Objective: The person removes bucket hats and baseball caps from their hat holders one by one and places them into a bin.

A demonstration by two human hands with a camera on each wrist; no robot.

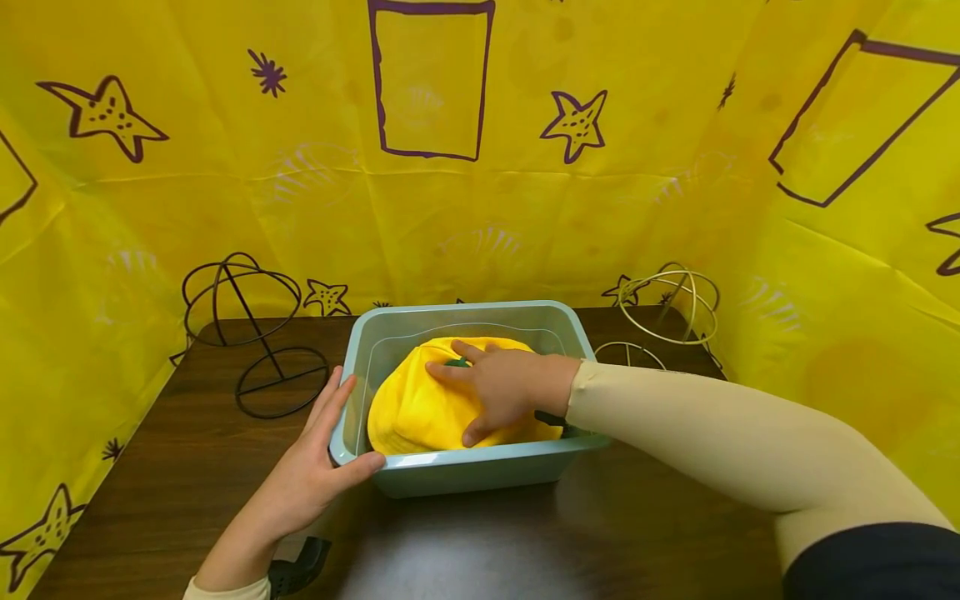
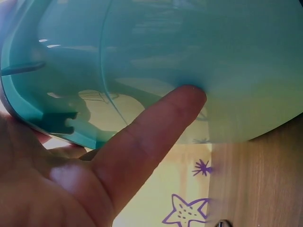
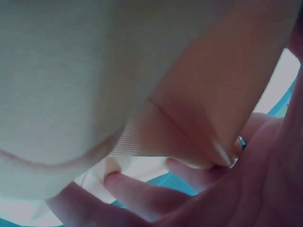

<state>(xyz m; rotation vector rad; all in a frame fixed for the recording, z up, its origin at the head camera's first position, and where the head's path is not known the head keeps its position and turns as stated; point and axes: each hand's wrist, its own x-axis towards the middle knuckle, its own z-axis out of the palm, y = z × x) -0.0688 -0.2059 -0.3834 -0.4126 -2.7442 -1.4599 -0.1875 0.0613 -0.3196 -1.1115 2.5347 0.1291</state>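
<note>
A light blue plastic bin (image 1: 465, 477) stands on the dark wooden table, with a yellow cloth hat (image 1: 408, 404) lying in it. My left hand (image 1: 318, 467) grips the bin's near left corner, thumb across the front rim and fingers along the left side. In the left wrist view a straight digit (image 2: 156, 137) presses against the bin's bluish wall (image 2: 156, 42). Reaching in from the right, my right hand (image 1: 504, 385) rests on top of the hat with spread fingers. Folds of cloth (image 3: 194, 94) fill the right wrist view, with fingers (image 3: 142, 191) against them. A small dark green patch shows near the fingertips.
A black wire stand (image 1: 258, 333) is behind the bin to the left, and a gold wire stand (image 1: 697, 308) is to the right, partly behind the forearm. Yellow sheets (image 1: 435, 217) with drawn stars and frames enclose the table (image 1: 172, 467) at the back and sides.
</note>
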